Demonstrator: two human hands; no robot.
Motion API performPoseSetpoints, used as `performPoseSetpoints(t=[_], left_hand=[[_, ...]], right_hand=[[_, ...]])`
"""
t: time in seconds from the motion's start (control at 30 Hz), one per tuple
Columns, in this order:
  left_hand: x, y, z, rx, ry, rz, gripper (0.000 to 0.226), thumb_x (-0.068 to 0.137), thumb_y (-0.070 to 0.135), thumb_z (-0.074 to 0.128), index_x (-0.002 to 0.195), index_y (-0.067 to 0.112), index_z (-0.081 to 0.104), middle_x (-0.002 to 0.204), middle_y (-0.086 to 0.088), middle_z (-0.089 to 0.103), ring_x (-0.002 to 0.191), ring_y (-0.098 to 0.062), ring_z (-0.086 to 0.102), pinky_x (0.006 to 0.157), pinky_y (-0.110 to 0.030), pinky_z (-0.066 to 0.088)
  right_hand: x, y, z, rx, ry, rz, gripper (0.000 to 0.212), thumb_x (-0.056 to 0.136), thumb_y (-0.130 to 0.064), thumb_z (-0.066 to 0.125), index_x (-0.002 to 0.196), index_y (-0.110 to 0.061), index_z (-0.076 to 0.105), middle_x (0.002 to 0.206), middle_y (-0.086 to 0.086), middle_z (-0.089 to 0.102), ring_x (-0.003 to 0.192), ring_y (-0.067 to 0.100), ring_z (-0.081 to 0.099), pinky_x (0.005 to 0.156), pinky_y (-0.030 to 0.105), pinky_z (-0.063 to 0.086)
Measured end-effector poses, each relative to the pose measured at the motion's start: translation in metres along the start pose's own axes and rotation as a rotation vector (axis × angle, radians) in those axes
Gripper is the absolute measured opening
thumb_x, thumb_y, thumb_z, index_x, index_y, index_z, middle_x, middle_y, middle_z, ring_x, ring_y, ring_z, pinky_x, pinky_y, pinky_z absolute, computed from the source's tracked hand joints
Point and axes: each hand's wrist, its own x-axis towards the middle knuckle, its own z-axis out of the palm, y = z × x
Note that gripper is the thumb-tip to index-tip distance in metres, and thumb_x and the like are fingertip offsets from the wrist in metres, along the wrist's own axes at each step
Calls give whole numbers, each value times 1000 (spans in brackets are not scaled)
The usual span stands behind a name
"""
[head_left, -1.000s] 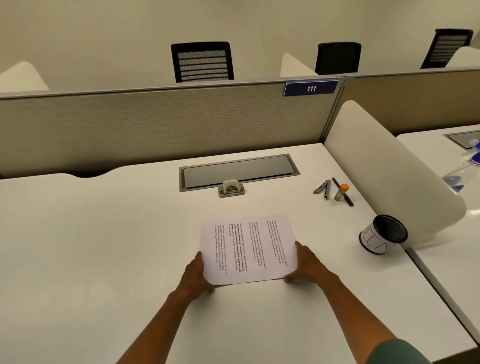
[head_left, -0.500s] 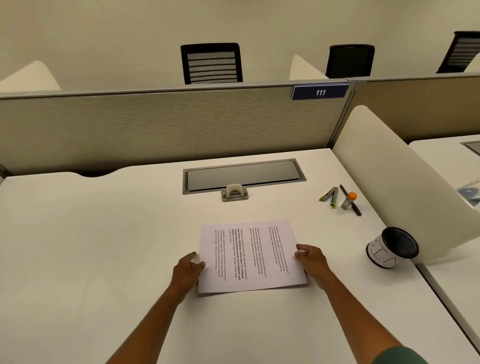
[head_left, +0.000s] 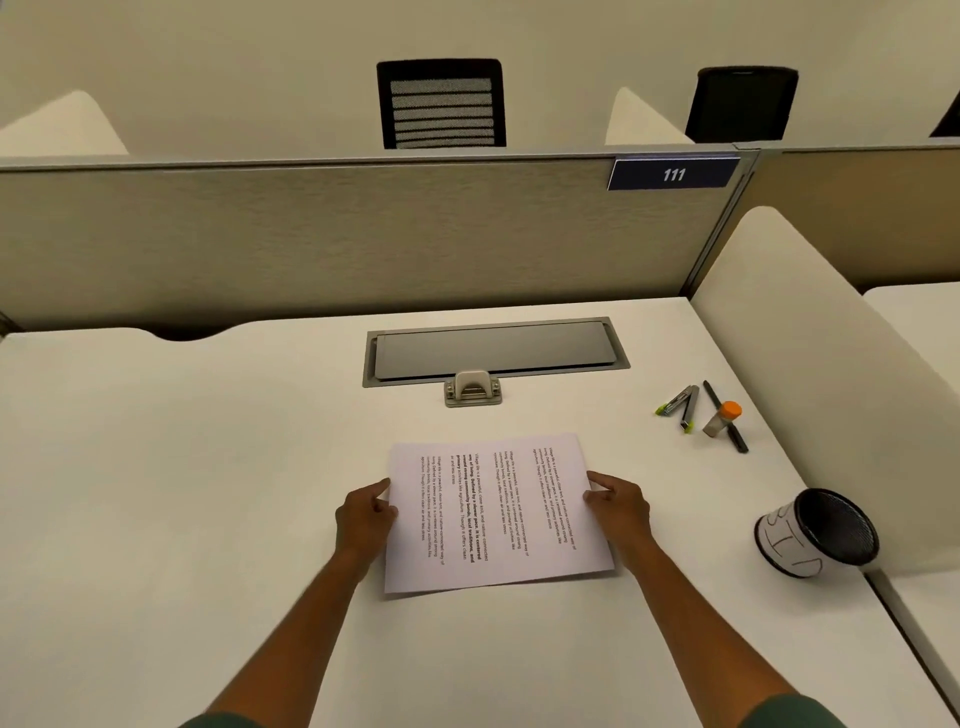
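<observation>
A printed sheet of paper (head_left: 493, 514), turned sideways to me, lies in the middle of the white desk (head_left: 182, 493). Its near edge casts a thin shadow, so it sits slightly off the surface. My left hand (head_left: 363, 519) pinches the sheet's left edge, thumb on top. At the right edge my right hand (head_left: 621, 512) holds the sheet with its fingertips. Both forearms reach in from the bottom of the view.
Two green-tipped pens (head_left: 680, 408), an orange-capped tube (head_left: 722, 418) and a black pen (head_left: 735, 436) lie at the right. A black mesh cup (head_left: 815, 535) lies on its side by the white side divider (head_left: 805, 364). A grey cable hatch (head_left: 493, 351) sits before the partition (head_left: 363, 234).
Both hands slid from the sheet's near corners up to its side edges. The sheet turned a little, and my view tilted slightly.
</observation>
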Motion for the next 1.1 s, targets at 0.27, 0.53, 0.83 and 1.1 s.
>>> performPoseSetpoints(t=[0.27,0.53,0.83,1.1], left_hand=[[15,6,3,-55,43,-2,46,89,1,59,134,12,57,93,-10,71,93,-29,63,90,-38,50],[38,18,1,-53,35,6,46,90,2,60,135,11,55,98,-14,72,91,-25,61,95,-41,48],[63,25,-4,-47,3,9,47,90,2,61,136,10,54,100,-13,71,92,-25,61,97,-43,49],[66,22,-2,-67,-9,33,47,93,3,58,139,7,50,111,-18,69,100,-32,63,100,-49,49]], right_hand=[[25,-2,9,63,27,-18,36,91,-10,60,126,-16,64,117,7,70,105,23,63,98,34,49],[42,-12,17,83,34,-37,37,93,-9,60,130,-12,60,124,9,66,108,25,62,101,36,48],[57,-23,27,82,46,-39,37,94,-9,59,131,-11,59,130,8,63,111,26,60,103,36,47],[59,-24,28,74,55,-33,36,93,-10,59,130,-12,60,127,7,64,106,23,61,101,33,47]])
